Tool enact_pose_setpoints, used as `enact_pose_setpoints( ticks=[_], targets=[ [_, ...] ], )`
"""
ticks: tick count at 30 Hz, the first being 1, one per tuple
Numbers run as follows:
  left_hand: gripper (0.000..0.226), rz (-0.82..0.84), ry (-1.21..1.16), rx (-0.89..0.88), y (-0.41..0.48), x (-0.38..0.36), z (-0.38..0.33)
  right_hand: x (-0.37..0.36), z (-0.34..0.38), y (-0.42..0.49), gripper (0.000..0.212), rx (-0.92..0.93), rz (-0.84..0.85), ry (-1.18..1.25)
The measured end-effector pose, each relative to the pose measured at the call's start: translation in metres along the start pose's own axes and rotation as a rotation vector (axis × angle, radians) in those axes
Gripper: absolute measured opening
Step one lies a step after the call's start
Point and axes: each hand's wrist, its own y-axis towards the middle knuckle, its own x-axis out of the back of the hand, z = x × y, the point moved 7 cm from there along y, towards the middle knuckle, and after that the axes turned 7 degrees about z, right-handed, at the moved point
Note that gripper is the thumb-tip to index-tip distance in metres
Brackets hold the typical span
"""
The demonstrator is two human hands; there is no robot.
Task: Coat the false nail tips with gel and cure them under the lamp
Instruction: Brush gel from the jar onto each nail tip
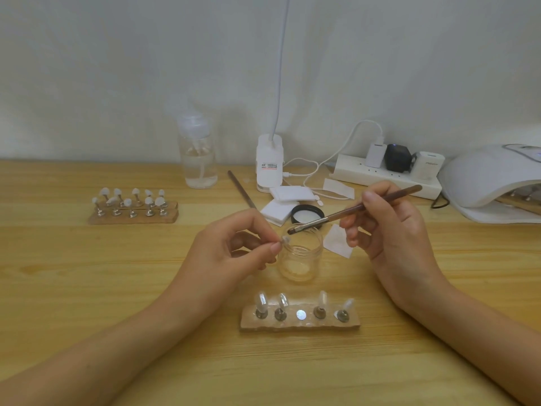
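Forearms (117, 356) over grained wooden table (73, 273), nail-tip holder (300, 322), white wall (117, 68) behind.

Jar (300, 259) (holder (300, 325) nearer) blocks table (87, 273) centre.

A wooden table (87, 273) is being occupied by a near nail stand (300, 325), with an open glass jar (300, 259) just behind it; a far nail stand (133, 215), a pump bottle (199, 159), white pads (278, 210), a power strip (380, 177) and a curing lamp (486, 177) are being carried farther back.
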Motion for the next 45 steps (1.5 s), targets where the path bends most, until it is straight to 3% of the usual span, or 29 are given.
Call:
enact_pose_setpoints(
  ticks=[7, 11, 16, 21, 25, 31, 35, 39, 42, 45],
  targets=[
    [0.017, 0.001, -0.001, 0.017, 0.0, 0.0, 0.001, 0.005, -0.003, -0.001, 0.012, -0.018, -0.039, -0.037],
    [0.016, 0.013, -0.012, 0.016, 0.0, 0.0, 0.002, -0.003, 0.001, -0.002, 0.014, 0.014, 0.032, -0.021],
    [0.007, 0.01, -0.032, 0.019, 0.0, 0.0, 0.003, 0.003, 0.001, -0.002, 0.012, 0.009, -0.038, -0.036],
    [0.008, 0.017, -0.037, 0.018, -0.001, 0.001, 0.005, -0.005, 0.005, -0.003, 0.014, 0.029, 0.029, -0.049],
    [0.011, 0.01, -0.03, 0.022, 0.0, 0.001, 0.005, 0.002, 0.004, -0.002, 0.012, 0.013, -0.037, -0.094],
    [0.006, 0.009, -0.04, 0.023, -0.001, 0.001, 0.005, 0.019, 0.011, -0.005, 0.035, 0.071, -0.189, -0.081],
    [0.015, 0.011, -0.023, 0.028, -0.001, 0.001, 0.005, 0.034, 0.012, -0.003, 0.041, 0.041, -0.278, -0.057],
    [0.018, 0.014, -0.009, 0.03, -0.001, 0.001, 0.005, 0.023, 0.015, -0.001, 0.026, 0.098, -0.137, 0.01],
    [0.011, 0.017, -0.028, 0.024, -0.001, 0.001, 0.004, 0.013, 0.022, 0.0, 0.012, 0.17, -0.024, -0.106],
    [0.006, 0.009, -0.03, 0.028, -0.001, 0.001, 0.003, 0.014, 0.03, 0.001, 0.015, 0.227, 0.016, -0.183]
  ],
)
